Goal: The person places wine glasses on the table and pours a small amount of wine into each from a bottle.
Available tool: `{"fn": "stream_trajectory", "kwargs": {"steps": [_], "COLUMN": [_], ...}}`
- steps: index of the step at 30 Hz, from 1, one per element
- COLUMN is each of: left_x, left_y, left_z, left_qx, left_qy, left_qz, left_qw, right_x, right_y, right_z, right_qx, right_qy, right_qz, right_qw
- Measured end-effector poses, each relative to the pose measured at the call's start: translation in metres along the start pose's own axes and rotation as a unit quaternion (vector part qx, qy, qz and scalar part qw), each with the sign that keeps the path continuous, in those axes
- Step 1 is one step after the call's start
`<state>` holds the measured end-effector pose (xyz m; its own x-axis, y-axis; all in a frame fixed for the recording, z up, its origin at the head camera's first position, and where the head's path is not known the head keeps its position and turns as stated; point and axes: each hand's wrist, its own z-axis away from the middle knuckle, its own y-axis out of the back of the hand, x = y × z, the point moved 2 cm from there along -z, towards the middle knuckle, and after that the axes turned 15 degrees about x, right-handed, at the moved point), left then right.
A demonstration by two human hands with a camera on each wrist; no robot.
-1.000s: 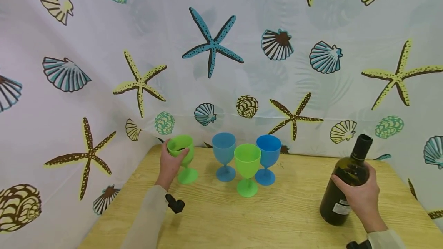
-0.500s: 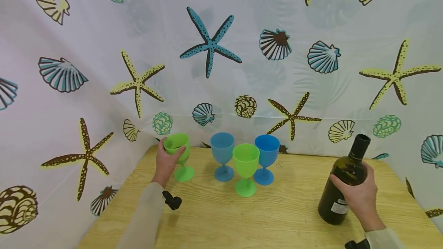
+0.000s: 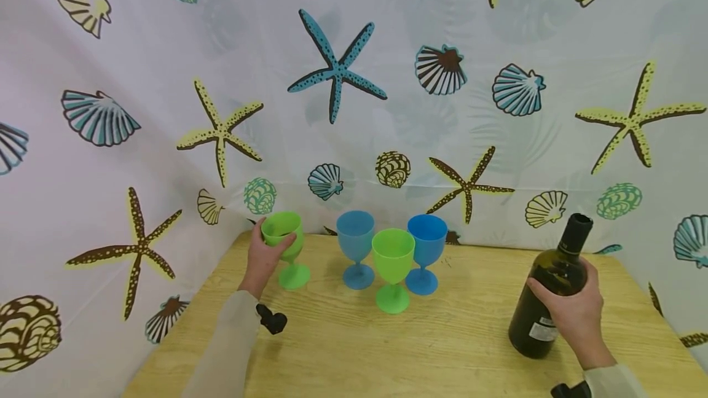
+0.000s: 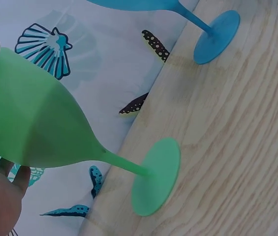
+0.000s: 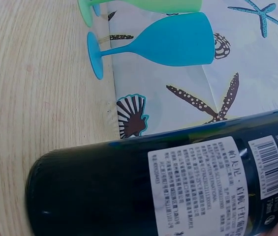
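Note:
My left hand (image 3: 261, 261) grips the bowl of a green goblet (image 3: 294, 276) near the back left of the table, thumb over the near side. Something dark shows inside its bowl. In the left wrist view this goblet (image 4: 35, 113) has its round foot on the wood. At the right, my right hand (image 3: 578, 321) holds a dark wine bottle (image 3: 532, 318) round its upper body. The bottle stands on the table with its uncapped mouth up. A white printed label (image 5: 198, 189) faces the right wrist camera.
Between the hands stand a pale blue goblet (image 3: 356, 238), a second green goblet (image 3: 393, 263) nearer me, and a deeper blue goblet (image 3: 428, 244) partly behind it. A curtain (image 3: 387, 121) printed with shells and starfish hangs behind the wooden table (image 3: 431, 349).
The held green goblet has shifted slightly left and away with my left hand. My right hand and the bottle stay put, and the whole head view has drifted a little.

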<state>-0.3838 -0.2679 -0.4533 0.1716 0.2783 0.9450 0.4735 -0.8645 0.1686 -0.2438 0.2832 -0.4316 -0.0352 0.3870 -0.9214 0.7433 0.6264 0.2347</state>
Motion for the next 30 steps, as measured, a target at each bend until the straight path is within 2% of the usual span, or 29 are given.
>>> {"fn": "stream_trajectory", "kwargs": {"steps": [4,10,17,22,30], "left_x": [0.007,0.027,0.054,0.074,0.095], "left_y": [0.003,0.009,0.011,0.001,-0.028], "left_z": [0.0,0.001,0.002,0.009,0.037], "left_qx": [0.006,0.03,0.023,-0.011,-0.086], "left_qy": [-0.018,-0.064,-0.105,-0.132,-0.184], "left_qz": [-0.002,-0.001,0.002,0.023,-0.003], "left_qw": [0.9998,0.9975,0.9942,0.9909,0.9792], "right_x": [0.0,0.0,0.002,0.002,0.002], "right_y": [0.0,0.0,0.001,0.001,0.0], "right_z": [0.0,0.001,0.001,0.001,0.001], "right_qx": [0.001,0.006,-0.002,-0.001,-0.003], "right_qy": [0.001,0.002,0.002,0.005,0.007], "right_qz": [0.0,0.003,-0.001,-0.004,-0.003], "right_qw": [1.0,1.0,1.0,1.0,1.0]}}
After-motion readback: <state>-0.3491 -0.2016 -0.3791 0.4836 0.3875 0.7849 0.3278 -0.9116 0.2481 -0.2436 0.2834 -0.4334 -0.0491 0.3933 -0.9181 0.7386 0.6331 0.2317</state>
